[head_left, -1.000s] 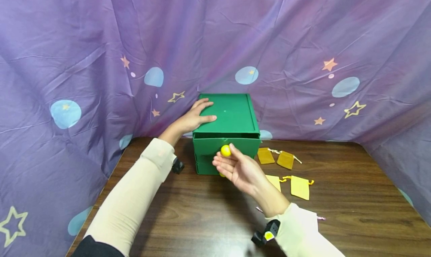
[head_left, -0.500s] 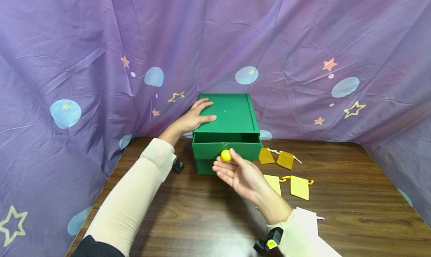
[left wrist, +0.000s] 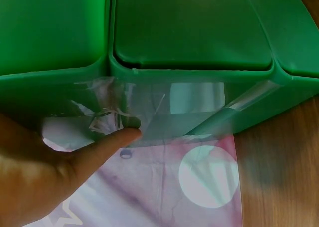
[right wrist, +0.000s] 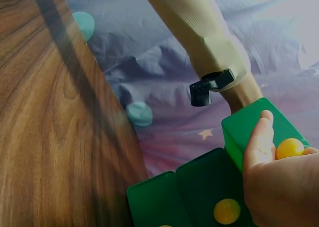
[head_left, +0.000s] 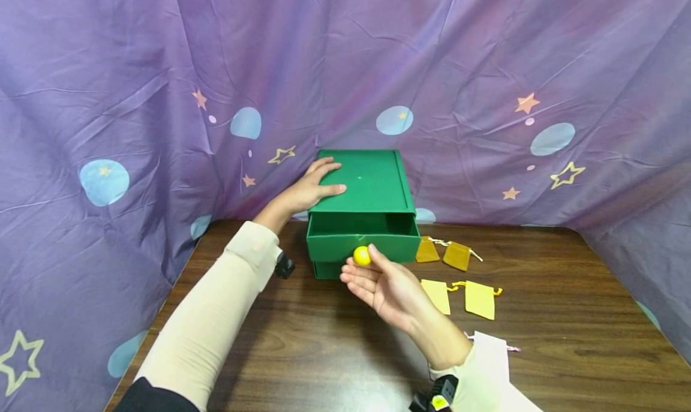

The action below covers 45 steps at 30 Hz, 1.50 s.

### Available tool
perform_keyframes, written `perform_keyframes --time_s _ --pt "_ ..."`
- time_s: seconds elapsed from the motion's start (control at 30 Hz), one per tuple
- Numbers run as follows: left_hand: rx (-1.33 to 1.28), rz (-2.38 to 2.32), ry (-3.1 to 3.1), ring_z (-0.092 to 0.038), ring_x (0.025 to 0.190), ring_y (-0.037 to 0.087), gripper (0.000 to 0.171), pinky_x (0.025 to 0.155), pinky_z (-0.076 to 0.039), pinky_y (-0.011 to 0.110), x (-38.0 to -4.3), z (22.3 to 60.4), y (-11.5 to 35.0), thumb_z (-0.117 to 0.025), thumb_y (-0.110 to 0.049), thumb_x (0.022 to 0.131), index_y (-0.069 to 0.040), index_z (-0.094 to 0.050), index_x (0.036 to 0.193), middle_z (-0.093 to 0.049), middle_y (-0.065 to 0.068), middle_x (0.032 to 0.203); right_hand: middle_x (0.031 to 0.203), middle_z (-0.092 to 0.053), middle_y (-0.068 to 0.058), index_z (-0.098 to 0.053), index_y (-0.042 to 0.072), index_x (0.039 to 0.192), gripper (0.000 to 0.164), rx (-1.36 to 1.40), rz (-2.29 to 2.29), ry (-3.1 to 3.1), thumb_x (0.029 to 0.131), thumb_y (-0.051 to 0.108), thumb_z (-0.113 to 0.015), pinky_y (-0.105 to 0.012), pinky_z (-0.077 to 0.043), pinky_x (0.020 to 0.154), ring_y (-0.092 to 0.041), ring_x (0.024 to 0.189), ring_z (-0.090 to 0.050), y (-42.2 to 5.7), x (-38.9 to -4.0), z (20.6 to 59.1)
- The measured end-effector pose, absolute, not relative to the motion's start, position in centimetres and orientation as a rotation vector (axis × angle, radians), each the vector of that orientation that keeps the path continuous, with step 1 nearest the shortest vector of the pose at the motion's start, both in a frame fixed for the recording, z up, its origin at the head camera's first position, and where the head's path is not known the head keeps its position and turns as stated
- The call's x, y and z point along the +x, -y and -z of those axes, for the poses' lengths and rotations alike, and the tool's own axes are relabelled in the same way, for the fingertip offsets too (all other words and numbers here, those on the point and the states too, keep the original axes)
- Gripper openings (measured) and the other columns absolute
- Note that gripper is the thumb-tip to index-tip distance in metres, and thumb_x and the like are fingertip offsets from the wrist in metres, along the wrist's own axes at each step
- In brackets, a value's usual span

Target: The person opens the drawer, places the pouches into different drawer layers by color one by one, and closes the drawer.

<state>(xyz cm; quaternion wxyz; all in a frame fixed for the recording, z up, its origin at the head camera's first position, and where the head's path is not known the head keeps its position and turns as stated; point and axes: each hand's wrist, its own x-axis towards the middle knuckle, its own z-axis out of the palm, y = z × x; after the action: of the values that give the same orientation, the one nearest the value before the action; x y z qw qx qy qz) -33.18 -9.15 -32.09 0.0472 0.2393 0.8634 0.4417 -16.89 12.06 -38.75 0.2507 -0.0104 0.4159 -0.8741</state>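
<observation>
A green drawer box [head_left: 358, 178] stands at the back of the table. Its upper drawer [head_left: 329, 247] is partly pulled out, and the visible inside shows only green. On the drawer's front is a round yellow knob [head_left: 361, 255]. My right hand [head_left: 394, 295] holds this knob between thumb and fingers, with the palm turned up. My left hand [head_left: 308, 193] lies over the top left edge of the box, fingers spread. In the right wrist view, another yellow knob [right wrist: 227, 211] shows on a lower drawer.
Two brown drawstring pouches [head_left: 457, 256] lie right of the box. Nearer are two yellow drawstring pouches [head_left: 479, 300]. A white pouch [head_left: 492, 349] is partly covered by my right sleeve. A purple patterned cloth [head_left: 459, 70] hangs behind the wooden table [head_left: 302, 340].
The upper drawer has slid out toward me, from a narrow gap to a wide opening. My right hand has come nearer with the knob. My left hand has stayed on the box.
</observation>
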Motion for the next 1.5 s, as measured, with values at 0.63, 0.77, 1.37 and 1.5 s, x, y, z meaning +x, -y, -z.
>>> perform_keyframes --time_s 0.63,0.77,1.37,1.5 --pt "0.729 -1.36 -2.615 -0.006 0.158 0.031 0.069 0.128 -0.013 0.046 -33.1 32.2 9.2 -0.064 -0.022 0.102 -0.003 -0.033 0.16 -0.009 0.011 0.172 0.105 -0.077 -0.01 -0.072 0.006 0.109 0.042 -0.078 2.36 -1.123 0.11 0.039 -0.047 -0.032 -0.059 0.093 -0.022 0.099 -0.075 -12.2 -15.6 38.9" --pt "0.735 -1.357 -2.62 -0.006 0.159 0.031 0.068 0.128 -0.013 0.047 -33.2 32.2 9.2 -0.063 -0.022 0.103 -0.003 -0.032 0.16 -0.009 0.011 0.172 0.105 -0.077 -0.011 -0.072 0.005 0.11 0.042 -0.092 2.359 -1.118 0.11 0.039 -0.047 -0.032 -0.059 0.093 -0.022 0.098 -0.075 -12.3 -15.3 38.9" --pt "0.74 -1.364 -2.623 -0.006 0.158 0.031 0.067 0.128 -0.012 0.046 -33.3 32.2 9.3 -0.063 -0.022 0.103 -0.003 -0.033 0.16 -0.009 0.012 0.172 0.109 -0.077 -0.011 -0.072 0.005 0.111 0.041 -0.131 2.345 -1.101 0.111 0.037 -0.046 -0.032 -0.058 0.095 -0.022 0.101 -0.075 -12.5 -14.0 39.3" --pt "0.741 -1.368 -2.618 -0.006 0.158 0.031 0.067 0.128 -0.013 0.046 -33.3 32.2 9.2 -0.063 -0.021 0.103 -0.002 -0.033 0.16 -0.009 0.012 0.172 0.109 -0.077 -0.011 -0.073 0.005 0.111 0.042 -0.129 2.344 -1.097 0.111 0.037 -0.046 -0.032 -0.058 0.095 -0.022 0.101 -0.075 -12.5 -13.9 39.3"
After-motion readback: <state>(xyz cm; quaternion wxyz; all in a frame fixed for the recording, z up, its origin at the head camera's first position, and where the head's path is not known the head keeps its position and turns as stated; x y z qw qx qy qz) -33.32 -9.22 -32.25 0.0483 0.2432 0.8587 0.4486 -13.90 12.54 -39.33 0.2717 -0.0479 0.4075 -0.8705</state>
